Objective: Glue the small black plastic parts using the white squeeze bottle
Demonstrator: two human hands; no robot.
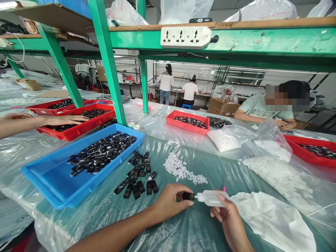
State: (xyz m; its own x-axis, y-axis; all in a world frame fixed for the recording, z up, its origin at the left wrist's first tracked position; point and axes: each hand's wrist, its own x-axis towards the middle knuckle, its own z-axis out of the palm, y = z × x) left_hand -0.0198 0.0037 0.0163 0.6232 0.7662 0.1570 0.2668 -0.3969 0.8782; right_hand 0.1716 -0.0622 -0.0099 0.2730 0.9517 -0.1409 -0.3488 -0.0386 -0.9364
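Between the thumb and fingers of my left hand (170,201) is a small black plastic casing (188,196). My right hand (226,209) grips a translucent squeeze bottle (210,198) lying sideways, its thin nozzle at the casing's right end; whether they touch I cannot tell. A pink-hubbed needle (224,188) shows just behind the bottle. Left of my left hand lie several loose black casings (135,190). Beyond my hands is a pile of small white plastic pieces (174,165), with tinier white bits (198,179) beside it.
A blue tray (49,175) of black casings stands to the left. A co-worker's hand (70,118) reaches into a red tray (76,132). Another person (262,108) sits across the table. White cloth (273,217) lies to the right. A green post (109,63) rises behind the blue tray.
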